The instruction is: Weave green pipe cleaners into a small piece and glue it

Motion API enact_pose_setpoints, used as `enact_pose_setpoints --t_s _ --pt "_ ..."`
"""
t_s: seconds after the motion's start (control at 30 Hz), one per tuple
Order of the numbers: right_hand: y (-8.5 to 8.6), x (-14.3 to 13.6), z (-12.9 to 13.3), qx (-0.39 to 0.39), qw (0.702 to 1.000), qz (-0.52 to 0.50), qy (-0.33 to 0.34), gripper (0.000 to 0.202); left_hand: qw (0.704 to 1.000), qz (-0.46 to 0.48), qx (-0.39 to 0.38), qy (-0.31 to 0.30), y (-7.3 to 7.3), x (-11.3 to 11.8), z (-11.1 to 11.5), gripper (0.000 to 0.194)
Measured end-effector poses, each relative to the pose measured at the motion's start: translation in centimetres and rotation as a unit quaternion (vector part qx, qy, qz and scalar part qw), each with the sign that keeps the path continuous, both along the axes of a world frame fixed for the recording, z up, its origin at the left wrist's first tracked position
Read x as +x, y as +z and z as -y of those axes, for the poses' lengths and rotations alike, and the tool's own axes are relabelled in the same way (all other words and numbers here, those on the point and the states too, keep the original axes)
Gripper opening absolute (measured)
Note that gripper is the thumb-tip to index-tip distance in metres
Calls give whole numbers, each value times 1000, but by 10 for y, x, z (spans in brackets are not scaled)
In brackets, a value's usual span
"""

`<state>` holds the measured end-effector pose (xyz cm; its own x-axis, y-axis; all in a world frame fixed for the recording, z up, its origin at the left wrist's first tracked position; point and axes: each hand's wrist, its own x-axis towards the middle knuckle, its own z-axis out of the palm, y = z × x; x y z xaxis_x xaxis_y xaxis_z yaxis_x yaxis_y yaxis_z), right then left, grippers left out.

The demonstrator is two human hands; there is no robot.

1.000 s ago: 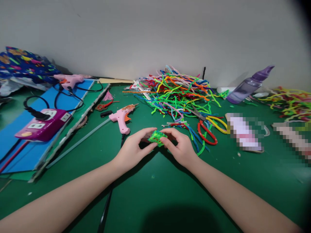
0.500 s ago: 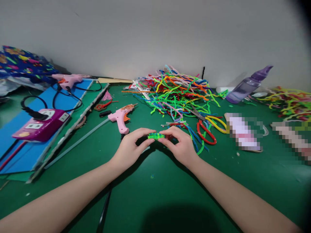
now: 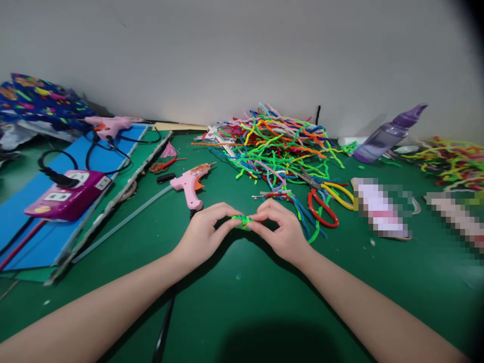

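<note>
A small green and blue piece of twisted pipe cleaner (image 3: 242, 222) is held up between my two hands above the green table. My left hand (image 3: 206, 232) pinches its left end between thumb and fingers. The right end is pinched in the same way by my right hand (image 3: 282, 229). Just beyond my left hand lies a pink glue gun (image 3: 189, 185) with a long glue stick (image 3: 124, 222) in its back. Scissors (image 3: 321, 194) with red and yellow handles lie beyond my right hand, partly under loose pipe cleaners.
A big heap of colourful pipe cleaners (image 3: 280, 146) lies against the wall, with another heap (image 3: 449, 159) at far right. A purple power strip (image 3: 68, 196) and a second glue gun (image 3: 109, 126) sit left on a blue board (image 3: 22, 191). A purple bottle (image 3: 385, 136) leans at the back right.
The green and blue piece has come slightly lower and is turned, showing less of its length. My fingers have closed further over its ends.
</note>
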<state>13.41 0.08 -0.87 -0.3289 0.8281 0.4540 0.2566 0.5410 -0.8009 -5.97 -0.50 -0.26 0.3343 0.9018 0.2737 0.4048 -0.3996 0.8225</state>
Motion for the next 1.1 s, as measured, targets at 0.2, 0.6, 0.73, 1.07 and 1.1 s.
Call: enact_pose_setpoints --t_s 0.2,0.6,0.73,1.07,1.1 --pt "-1 -2 -2 -28 999 22 -11 7 1000 -5 -5 -8 -2 2 -1 12" --pt "-1 -3 0 -42 996 71 -18 14 999 -19 43 4 -2 2 0 12" --pt "-1 -1 0 -24 996 85 5 10 996 -48 69 -17 0 1 3 8" --pt "-5 -2 0 0 995 95 -32 15 999 -25 41 -6 -1 3 2 9" --pt "-5 -2 0 -1 995 94 -41 15 999 -20 42 -3 -2 3 2 9"
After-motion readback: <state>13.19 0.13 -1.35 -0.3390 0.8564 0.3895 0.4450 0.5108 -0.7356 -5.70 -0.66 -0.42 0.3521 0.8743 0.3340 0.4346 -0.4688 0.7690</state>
